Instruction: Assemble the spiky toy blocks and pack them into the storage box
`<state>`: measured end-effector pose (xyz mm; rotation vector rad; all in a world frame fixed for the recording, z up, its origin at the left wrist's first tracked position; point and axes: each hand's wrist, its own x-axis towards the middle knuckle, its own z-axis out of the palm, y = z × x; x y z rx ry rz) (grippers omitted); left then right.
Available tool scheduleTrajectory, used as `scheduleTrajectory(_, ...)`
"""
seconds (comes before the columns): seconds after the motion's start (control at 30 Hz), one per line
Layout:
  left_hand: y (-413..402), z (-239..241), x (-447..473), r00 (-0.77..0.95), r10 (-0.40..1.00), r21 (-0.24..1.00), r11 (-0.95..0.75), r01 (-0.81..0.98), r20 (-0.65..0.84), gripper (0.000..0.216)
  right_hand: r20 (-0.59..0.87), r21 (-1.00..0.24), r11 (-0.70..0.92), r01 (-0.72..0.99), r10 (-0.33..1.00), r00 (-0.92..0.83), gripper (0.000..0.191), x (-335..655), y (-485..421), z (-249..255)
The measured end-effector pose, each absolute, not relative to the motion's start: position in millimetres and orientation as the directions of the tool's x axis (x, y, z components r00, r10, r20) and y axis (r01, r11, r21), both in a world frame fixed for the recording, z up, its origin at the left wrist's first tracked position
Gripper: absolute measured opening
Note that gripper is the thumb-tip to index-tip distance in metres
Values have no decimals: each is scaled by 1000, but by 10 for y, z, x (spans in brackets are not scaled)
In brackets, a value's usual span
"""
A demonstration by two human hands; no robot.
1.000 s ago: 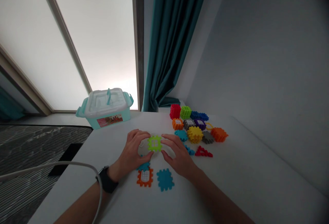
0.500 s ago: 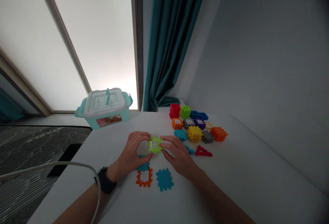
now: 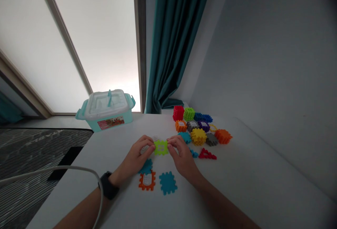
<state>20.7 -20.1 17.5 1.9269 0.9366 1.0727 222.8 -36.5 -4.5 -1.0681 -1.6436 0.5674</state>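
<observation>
A lime-green interlocking tile (image 3: pixel 160 147) with a window-like cutout is held up between my two hands, just above the table. My left hand (image 3: pixel 142 150) pinches its left edge between thumb and fingers. At the opposite edge, my right hand (image 3: pixel 181 154) pinches it the same way. Below on the table lie an orange tile with a white window (image 3: pixel 147 181), a blue tile (image 3: pixel 168 182), and another blue tile (image 3: pixel 146 167) beside my left wrist. Small white pieces behind my left fingers are partly hidden.
Stacks of coloured tiles stand at the back right, among them yellow tiles (image 3: pixel 198 136) and orange tiles (image 3: pixel 223 136). A red triangular piece (image 3: pixel 207 154) lies nearer. A lidded teal box (image 3: pixel 110 111) sits back left; a white cable (image 3: pixel 79 167) crosses my left forearm.
Both hands have changed their grip, with fingers and thumbs now pinching the green tile's side edges. The tile has turned, so its face looks flatter and wider.
</observation>
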Motion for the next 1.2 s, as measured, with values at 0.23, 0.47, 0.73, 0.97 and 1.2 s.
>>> scheduleTrajectory(0.23, -150, 94, 209, 345, 883, 878, -413, 244, 319, 32, 492, -772, 474, 424, 867, -73, 9, 2232, -364, -39)
scheduleTrajectory(0.47, -135, 67, 184, 279, 884, 855, -446, 264, 375, 32, 560, -629, 564, 535, 806, -191, 23, 2267, -417, -16)
scheduleTrajectory(0.73, -162, 58, 231, 359, 857, 829, -478, 289, 369, 27, 411, -831, 401, 385, 910, -62, 20, 2264, -364, -62)
scheduleTrajectory(0.97, -225, 43, 174, 461, 750, 551, -661, 509, 474, 43, 335, -857, 343, 384, 938, -88, 20, 2320, -352, -29)
scheduleTrajectory(1.2, -216, 2, 145, 624, 629, 384, -777, 499, 463, 55, 336, -865, 366, 344, 930, -145, 11, 2304, -362, -67)
